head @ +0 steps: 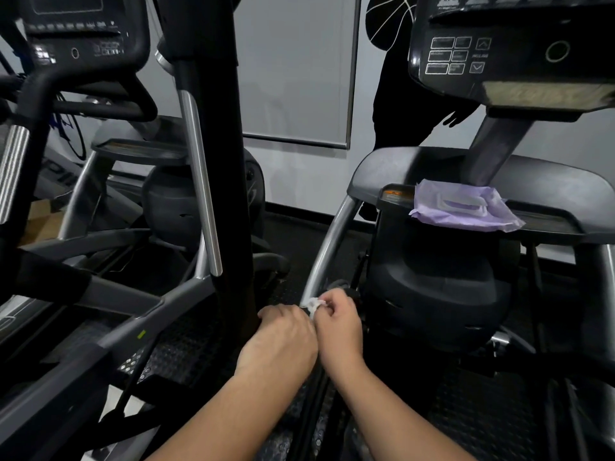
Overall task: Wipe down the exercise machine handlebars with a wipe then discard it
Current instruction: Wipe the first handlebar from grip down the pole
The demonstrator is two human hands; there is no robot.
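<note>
A small crumpled white wipe (312, 305) sits between my two hands, low in the middle of the view. My right hand (337, 322) pinches it with curled fingers. My left hand (283, 341) is right beside it, knuckles up, fingers curled toward the wipe; most of the wipe is hidden by them. Just left of my hands rises a thick black upright handlebar (238, 161). A silver handlebar tube (199, 181) stands beside it. The hands do not touch either bar.
A purple wipe pack (466, 207) lies on the right machine's grey shelf (382, 171). A console (499, 44) hangs above it. Another machine with a console (83, 34) stands at left. A person in black (399, 104) stands behind. The floor is black rubber matting.
</note>
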